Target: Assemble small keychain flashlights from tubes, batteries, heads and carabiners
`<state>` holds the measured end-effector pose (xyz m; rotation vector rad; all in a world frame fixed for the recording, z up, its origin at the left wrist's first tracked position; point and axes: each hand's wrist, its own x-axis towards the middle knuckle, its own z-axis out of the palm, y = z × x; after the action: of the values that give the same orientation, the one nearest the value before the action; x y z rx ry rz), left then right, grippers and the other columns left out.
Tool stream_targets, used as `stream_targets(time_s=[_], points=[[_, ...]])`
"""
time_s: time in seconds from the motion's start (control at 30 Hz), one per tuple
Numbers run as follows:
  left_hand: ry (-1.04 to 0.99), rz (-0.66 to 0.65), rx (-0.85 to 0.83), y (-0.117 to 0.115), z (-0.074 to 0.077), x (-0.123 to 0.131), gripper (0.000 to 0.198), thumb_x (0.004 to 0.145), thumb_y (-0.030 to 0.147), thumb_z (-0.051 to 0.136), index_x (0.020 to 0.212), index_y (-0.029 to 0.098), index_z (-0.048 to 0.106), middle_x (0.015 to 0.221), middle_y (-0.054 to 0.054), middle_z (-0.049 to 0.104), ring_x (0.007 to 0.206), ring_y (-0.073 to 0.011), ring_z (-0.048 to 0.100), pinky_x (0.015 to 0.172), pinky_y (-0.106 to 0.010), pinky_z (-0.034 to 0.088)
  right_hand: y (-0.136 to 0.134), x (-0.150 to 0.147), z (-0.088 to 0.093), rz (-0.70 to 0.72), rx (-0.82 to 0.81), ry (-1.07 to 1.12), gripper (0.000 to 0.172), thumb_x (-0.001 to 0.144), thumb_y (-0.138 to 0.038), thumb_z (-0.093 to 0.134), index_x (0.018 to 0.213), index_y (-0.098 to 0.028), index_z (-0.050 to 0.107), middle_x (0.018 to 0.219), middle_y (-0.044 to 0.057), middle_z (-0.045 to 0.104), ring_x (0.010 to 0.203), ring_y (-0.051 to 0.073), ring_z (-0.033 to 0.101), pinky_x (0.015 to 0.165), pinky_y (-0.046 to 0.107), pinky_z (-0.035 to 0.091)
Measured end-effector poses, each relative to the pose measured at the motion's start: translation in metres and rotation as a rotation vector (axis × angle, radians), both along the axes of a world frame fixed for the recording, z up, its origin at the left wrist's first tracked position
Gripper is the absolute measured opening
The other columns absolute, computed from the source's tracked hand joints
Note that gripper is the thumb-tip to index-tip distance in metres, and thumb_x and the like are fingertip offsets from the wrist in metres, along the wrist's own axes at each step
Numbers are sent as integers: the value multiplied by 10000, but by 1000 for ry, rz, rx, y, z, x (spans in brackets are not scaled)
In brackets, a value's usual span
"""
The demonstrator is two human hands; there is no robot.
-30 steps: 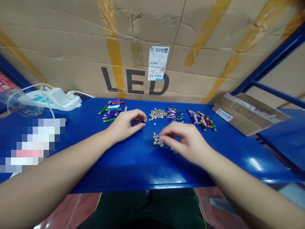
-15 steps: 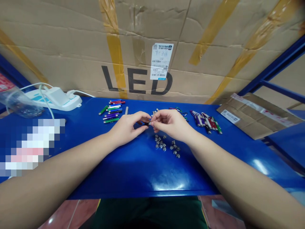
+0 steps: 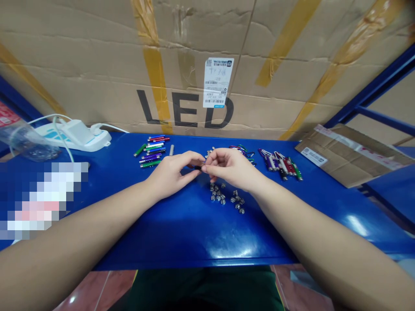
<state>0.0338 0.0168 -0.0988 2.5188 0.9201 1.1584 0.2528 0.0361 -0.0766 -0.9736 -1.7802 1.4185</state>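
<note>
Over the middle of the blue table [image 3: 181,233], my left hand [image 3: 177,175] pinches a small black tube [image 3: 197,168], mostly covered by the fingers. The fingertips of my right hand [image 3: 227,168] press together at the tube's right end; whatever small part they hold is too hidden to name. Several small silver metal pieces [image 3: 218,194] lie just below my right hand, and others show behind its fingers. Coloured metal tubes [image 3: 154,151] lie in a group behind and left of my left hand. Carabiners with coloured tubes [image 3: 282,164] lie to the right.
A large cardboard box [image 3: 106,65] marked LED stands along the back. A white power strip [image 3: 78,134] with cables and a plastic bottle [image 3: 29,138] are at the left. At the right is a flat cardboard box [image 3: 350,153] beside a blue metal frame [image 3: 382,121].
The fingers of my right hand have shifted slightly around the end of the black tube. The view has moved a little; the objects on the table lie as before.
</note>
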Motion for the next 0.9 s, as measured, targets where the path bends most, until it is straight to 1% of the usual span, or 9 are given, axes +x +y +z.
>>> stream_targets(time_s=[0.07,0.1,0.2,0.27,0.3,0.47,0.73,0.8,0.9], points=[[-13,3,-31,0,-1,-1,207,954,171,688,1157,196,655,1091,-33,794,967,-160,794,910,-247,641,5,4,-2,-29,23,-23,285,764,-400,820,831,-191,637,663,-15,663,572,147,635,577,306,547],[-16,9,-50,1,-2,-1,212,952,177,694,1159,197,653,1089,-35,796,979,-165,794,918,-252,642,8,7,-3,-73,102,-80,247,807,-392,789,835,-190,649,676,-6,671,580,151,630,585,313,542],[-26,31,-108,2,-4,-3,214,952,195,698,1161,205,652,1108,-42,797,1016,-178,791,945,-272,640,17,17,-6,-164,488,-403,70,895,-236,690,861,-182,719,801,44,736,711,183,667,720,351,545],[-31,40,-136,2,-4,-4,205,954,205,694,1155,208,655,1123,-46,795,1030,-182,789,947,-279,640,21,22,-8,-105,680,-617,110,900,-144,664,917,-178,768,936,82,762,880,224,693,860,387,540],[-33,42,-149,2,-3,-5,199,954,213,693,1150,208,657,1123,-48,795,1031,-184,788,943,-280,641,21,23,-9,-57,725,-693,137,902,-128,663,948,-175,783,986,97,761,939,241,693,900,401,535],[-26,59,-186,3,-1,-5,168,964,280,680,1111,197,668,1110,-65,795,1021,-202,786,929,-314,649,21,21,-13,77,745,-819,159,927,-139,673,1012,-166,804,1019,112,751,966,261,687,902,409,540],[-18,79,-229,3,1,-4,173,955,331,691,1064,197,702,1090,-60,797,1017,-212,779,941,-348,649,23,19,-16,57,704,-892,82,910,-107,670,903,-158,734,902,105,752,855,244,684,791,371,515],[-30,77,-246,4,1,-4,181,947,339,699,1059,196,702,1081,-61,798,1010,-217,780,938,-356,650,21,20,-16,47,667,-823,70,905,-112,671,882,-165,711,866,87,744,793,215,671,749,347,504],[-55,70,-260,4,0,-4,183,932,327,712,1054,190,705,1052,-61,800,980,-212,786,936,-355,650,15,19,-12,-34,616,-519,53,934,-182,654,897,-177,691,832,49,742,734,179,666,711,318,508]])
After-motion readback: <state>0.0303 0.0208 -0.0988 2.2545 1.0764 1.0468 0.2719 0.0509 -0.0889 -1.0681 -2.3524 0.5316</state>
